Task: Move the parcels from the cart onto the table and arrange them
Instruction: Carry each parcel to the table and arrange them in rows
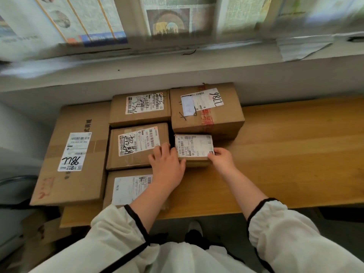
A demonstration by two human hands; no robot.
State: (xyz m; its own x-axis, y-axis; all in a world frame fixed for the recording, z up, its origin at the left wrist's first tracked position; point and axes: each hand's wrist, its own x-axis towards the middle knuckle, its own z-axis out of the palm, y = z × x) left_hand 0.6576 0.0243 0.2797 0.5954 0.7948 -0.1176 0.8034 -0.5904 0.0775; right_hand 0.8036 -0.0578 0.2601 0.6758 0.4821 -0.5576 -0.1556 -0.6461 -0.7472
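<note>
Leftmost, big box (72,154); next, mid box (136,146). Left hand (167,168) lay flat, fingers relaxed, against parcel (194,146) on table (285,144); right hand (221,159) pinched its near corner. Step: arranging. Next, probably: push flush with mid box, release.

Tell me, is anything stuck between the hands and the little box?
No, nothing visible is between them. The left hand presses the left side of the little box, and the right hand pinches its right front corner. It already sits on the table.
</note>
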